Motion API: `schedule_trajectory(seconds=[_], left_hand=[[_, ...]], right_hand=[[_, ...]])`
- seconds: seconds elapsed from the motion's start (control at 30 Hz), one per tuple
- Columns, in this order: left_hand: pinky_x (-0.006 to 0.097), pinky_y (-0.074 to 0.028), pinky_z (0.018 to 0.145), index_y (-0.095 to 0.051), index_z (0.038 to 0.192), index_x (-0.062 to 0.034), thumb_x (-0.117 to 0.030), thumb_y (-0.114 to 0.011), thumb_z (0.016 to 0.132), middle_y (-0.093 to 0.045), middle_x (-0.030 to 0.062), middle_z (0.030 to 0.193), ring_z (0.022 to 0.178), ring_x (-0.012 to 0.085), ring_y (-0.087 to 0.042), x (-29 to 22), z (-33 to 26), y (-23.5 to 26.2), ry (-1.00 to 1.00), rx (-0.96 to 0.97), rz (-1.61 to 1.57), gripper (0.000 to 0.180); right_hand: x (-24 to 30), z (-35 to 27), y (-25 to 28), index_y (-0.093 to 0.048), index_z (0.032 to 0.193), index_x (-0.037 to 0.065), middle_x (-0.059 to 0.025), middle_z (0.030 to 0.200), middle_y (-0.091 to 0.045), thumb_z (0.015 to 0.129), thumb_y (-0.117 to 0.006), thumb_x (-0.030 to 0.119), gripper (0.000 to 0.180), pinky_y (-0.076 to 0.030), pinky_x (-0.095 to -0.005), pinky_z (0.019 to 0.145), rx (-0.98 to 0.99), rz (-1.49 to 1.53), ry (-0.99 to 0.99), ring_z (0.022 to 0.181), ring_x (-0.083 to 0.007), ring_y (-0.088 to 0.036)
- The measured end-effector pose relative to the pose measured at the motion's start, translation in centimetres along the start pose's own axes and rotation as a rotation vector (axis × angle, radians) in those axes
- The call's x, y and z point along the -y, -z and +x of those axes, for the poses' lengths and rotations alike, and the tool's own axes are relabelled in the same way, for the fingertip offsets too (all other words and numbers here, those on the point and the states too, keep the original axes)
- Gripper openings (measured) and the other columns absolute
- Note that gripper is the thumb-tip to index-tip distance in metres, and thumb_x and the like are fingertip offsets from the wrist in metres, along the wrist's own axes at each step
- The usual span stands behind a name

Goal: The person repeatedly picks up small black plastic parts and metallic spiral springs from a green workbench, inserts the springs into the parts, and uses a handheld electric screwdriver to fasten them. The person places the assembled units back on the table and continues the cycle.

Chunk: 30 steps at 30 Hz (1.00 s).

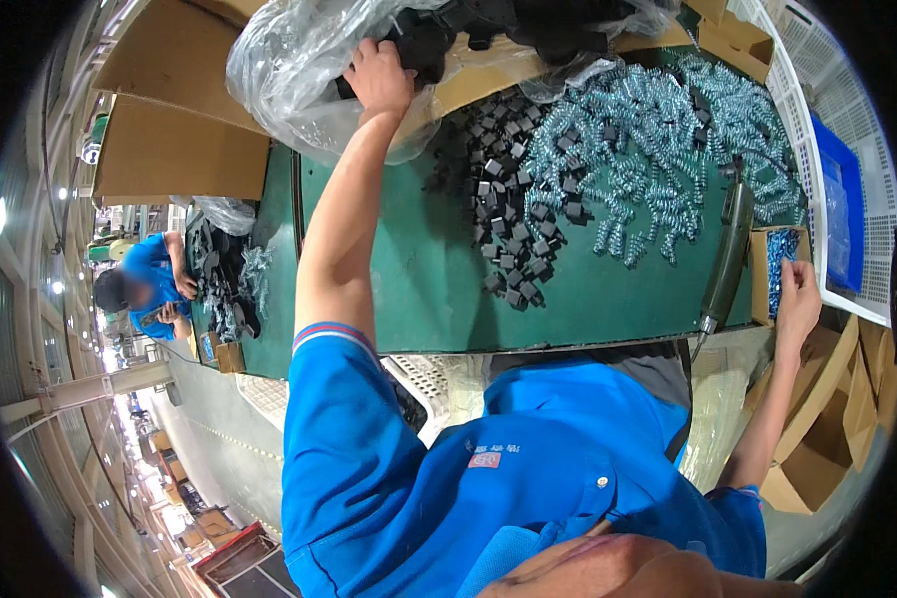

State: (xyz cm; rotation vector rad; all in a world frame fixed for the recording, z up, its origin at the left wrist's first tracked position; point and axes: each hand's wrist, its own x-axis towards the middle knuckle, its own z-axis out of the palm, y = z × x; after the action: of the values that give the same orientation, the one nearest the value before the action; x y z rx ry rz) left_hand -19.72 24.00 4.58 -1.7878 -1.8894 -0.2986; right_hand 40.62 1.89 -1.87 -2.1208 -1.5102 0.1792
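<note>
My left hand (pixel 381 82) reaches to the far left, its bent fingers closed over a black plastic part (pixel 424 50) at the mouth of a clear plastic bag (pixel 294 75). More black parts lie in that bag, which lines a cardboard box. On the right, my right hand (pixel 797 299) is at a small cardboard box of small blue screws (pixel 780 264). Its fingertips are pinched together over the box's edge; what they hold, if anything, is too small to make out. Beside it, a dark green electric screwdriver (pixel 731 249) lies on the green table (pixel 409 269).
Small black blocks (pixel 513 224) and a wide heap of metal springs (pixel 628 149) cover the table's far right. A white crate (pixel 867 149) with a blue bin (pixel 839 204) borders the right side. Large cardboard box flaps (pixel 179 149) rise at left; another person (pixel 149 279) works beyond.
</note>
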Motion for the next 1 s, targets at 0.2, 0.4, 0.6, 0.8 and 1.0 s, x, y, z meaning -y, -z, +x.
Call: schedule_trajectory(seconds=[0.2, 0.4, 0.6, 0.8, 1.0], left_hand=[[0.034, -0.05, 0.084, -0.066, 0.101, -0.0021, -0.009, -0.078, 0.079, -0.066, 0.0064, 0.101, 0.092, 0.0208, -0.064, -0.4, -4.6, 3.3, 0.368, 0.259, -1.288, 0.026], [0.026, -0.05, 0.064, -0.066, 0.102, -0.0035, -0.017, -0.064, 0.088, -0.066, 0.0015, 0.093, 0.074, 0.0115, -0.06, -4.3, -13.4, 15.8, 0.528, 0.78, -1.657, 0.02], [0.039, -0.048, 0.092, -0.062, 0.117, -0.0012, 0.004, -0.068, 0.069, -0.063, 0.0102, 0.115, 0.107, 0.0281, -0.061, -10.5, -20.3, 18.1, -0.471, 1.07, -1.286, 0.049], [0.042, -0.046, 0.086, -0.071, 0.095, -0.0027, -0.006, -0.063, 0.065, -0.061, 0.0112, 0.096, 0.102, 0.0319, -0.056, -17.3, -19.5, 18.0, -1.081, 0.962, -0.867, 0.031], [0.036, -0.041, 0.089, -0.069, 0.066, -0.008, -0.016, -0.063, 0.062, -0.063, 0.0068, 0.09, 0.105, 0.0245, -0.055, -22.7, -20.7, 16.1, -1.226, 0.735, -0.718, 0.011]], right_hand=[[-0.5, -0.3, -0.3, -0.062, 0.095, 0.0, -0.0014, 0.082, -0.059, 0.096, -0.064, 0.016, 0.016, -0.044, -0.0232, 0.063, -0.076, 0.573, -0.061, 0.068, -0.0066, -0.054], [5.7, -8.1, 5.7, -0.062, 0.089, 0.004, 0.0032, 0.071, -0.057, 0.092, -0.066, 0.01, 0.008, -0.037, -0.0189, 0.051, 0.405, 0.76, -0.221, 0.058, -0.0036, -0.051], [4.7, -17.1, 3.1, -0.062, 0.09, 0.001, -0.005, 0.075, -0.065, 0.092, -0.065, 0.011, 0.01, -0.045, -0.0216, 0.049, 0.583, 0.912, -0.497, 0.057, -0.0099, -0.06], [6.2, -18.3, -0.6, -0.061, 0.091, 0.002, -0.006, 0.08, -0.065, 0.094, -0.066, 0.016, 0.015, -0.047, -0.0222, 0.049, 0.435, 1.236, -0.622, 0.06, -0.0109, -0.061], [6.4, -18.4, -0.9, -0.06, 0.09, 0.003, -0.0057, 0.079, -0.065, 0.095, -0.065, 0.017, 0.016, -0.049, -0.0226, 0.05, 0.469, 1.263, -0.628, 0.061, -0.0103, -0.061]])
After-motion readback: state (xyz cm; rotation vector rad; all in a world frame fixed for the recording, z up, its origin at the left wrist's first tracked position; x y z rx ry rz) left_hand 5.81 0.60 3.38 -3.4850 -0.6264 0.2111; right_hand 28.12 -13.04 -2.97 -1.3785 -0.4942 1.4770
